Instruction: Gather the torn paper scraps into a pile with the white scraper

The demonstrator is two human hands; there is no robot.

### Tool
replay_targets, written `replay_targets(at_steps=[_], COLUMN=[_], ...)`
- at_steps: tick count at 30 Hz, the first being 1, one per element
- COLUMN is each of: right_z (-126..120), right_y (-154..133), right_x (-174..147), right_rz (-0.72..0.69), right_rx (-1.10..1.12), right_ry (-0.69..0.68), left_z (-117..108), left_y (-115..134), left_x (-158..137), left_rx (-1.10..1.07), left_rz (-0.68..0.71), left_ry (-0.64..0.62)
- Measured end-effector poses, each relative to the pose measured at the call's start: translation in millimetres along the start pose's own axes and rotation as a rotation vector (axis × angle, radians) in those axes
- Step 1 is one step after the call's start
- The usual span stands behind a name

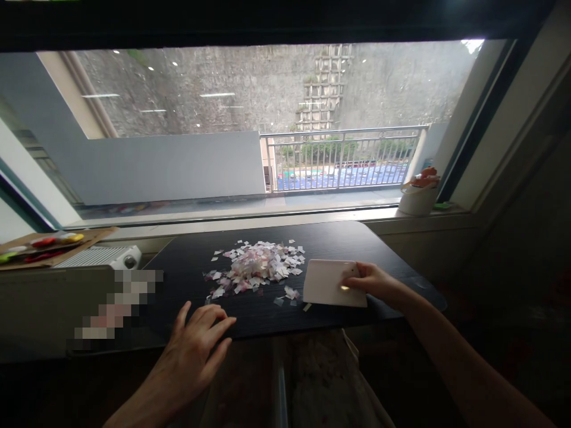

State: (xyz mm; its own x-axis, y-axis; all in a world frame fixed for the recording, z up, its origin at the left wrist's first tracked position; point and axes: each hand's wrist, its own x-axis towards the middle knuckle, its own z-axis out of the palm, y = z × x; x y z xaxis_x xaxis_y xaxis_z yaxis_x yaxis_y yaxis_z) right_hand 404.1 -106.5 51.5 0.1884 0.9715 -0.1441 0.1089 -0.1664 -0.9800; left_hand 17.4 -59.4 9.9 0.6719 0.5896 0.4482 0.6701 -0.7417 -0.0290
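Note:
My right hand [377, 282] grips the right end of a pale, glossy flat rectangular plastic scraper [328, 282], thumb on its face. The scraper is tilted over the right part of the dark table, just right of a heap of small cut paper pieces [259, 261], white and pinkish. A few loose scraps [289, 293] lie beside its left edge, and one sliver shows below it. Over the table's front edge, my left hand [200, 333] is open with fingers spread, holding nothing, below and left of the heap.
The dark table [339, 238] stands against a window sill [276, 217]. On the sill at right is a white container [417, 199] with orange-brown contents. At left are a white slatted box-like unit [104, 257] and cardboard [96, 235] bearing colourful items. A pixelated patch covers the table's left edge.

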Motion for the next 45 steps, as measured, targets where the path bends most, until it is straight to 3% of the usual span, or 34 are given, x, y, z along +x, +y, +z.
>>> replay_targets(at_steps=[10,18,22,26,33,37,45], right_z=[8.3,10.1,8.3,26.6,70.2,74.7,76.0], right_y=[-3.6,-6.2,0.8,9.5,9.7,5.2,7.4], right_x=[-9.4,-25.9,-28.5,-24.3,-30.1,-29.5,-24.5], right_rz=[0.060,0.001,-0.112,-0.204,-0.307,-0.322,-0.354], right_rx=[0.019,-0.033,-0.131,-0.213,-0.250,-0.346,-0.410], right_ry=[-0.188,-0.241,-0.035,0.150,0.196,0.252,0.218], left_z=[-4.4,-6.8,-5.1,-7.3,-12.5,-13.5,-13.4], left_y=[2.4,2.1,1.4,3.9,3.8,-0.2,-7.9], left_x=[1.3,0.4,-0.5,0.4,-4.3,-7.4,-5.5], left_rx=[-0.010,0.003,-0.007,-0.022,-0.048,-0.057,-0.069], left_rz=[-0.016,-0.012,-0.017,-0.031,-0.090,-0.110,-0.164], left_ry=[0.000,-0.008,0.002,-0.009,-0.035,-0.016,0.025])
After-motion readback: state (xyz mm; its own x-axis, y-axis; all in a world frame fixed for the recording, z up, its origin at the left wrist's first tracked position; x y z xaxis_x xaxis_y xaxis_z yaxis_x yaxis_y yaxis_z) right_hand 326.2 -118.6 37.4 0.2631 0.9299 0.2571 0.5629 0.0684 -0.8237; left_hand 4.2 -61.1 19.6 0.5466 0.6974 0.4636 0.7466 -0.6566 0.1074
